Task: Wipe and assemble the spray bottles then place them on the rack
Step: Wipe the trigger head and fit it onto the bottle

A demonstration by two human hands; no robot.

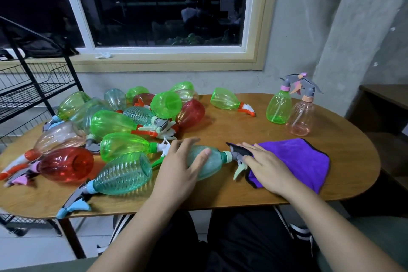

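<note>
The left hand (180, 168) is lying over the wide end of a translucent teal plastic spray bottle (212, 164), fingers spread and nearly straight, thumb resting on top of its body. This bottle is lying on its side near the front edge of the oval wooden table (242, 192), with its neck pointing right. The right hand (269, 166) is pressing flat, fingers extended, on a purple microfibre cloth with dark edging (295, 157). Its fingertips are touching the bottle's dark grey trigger head (241, 152), which is sitting on the cloth's left corner.

Just left of the left hand, a ribbed teal plastic bottle with a blue collar (123, 174) and a red translucent bottle (66, 164) are lying on their sides. Behind them, a heap of green, red, peach and teal bottles (114, 122) is crowding the table's left half.

Farther back, a single green bottle with an orange-and-white sprayer (225, 98) is lying apart. To its right, a green bottle with a pink collar (279, 106) and a pale peach bottle (301, 117) are standing upright, side by side.

A black wire rack (33, 86) is standing at the far left beneath a dark window (163, 6).
</note>
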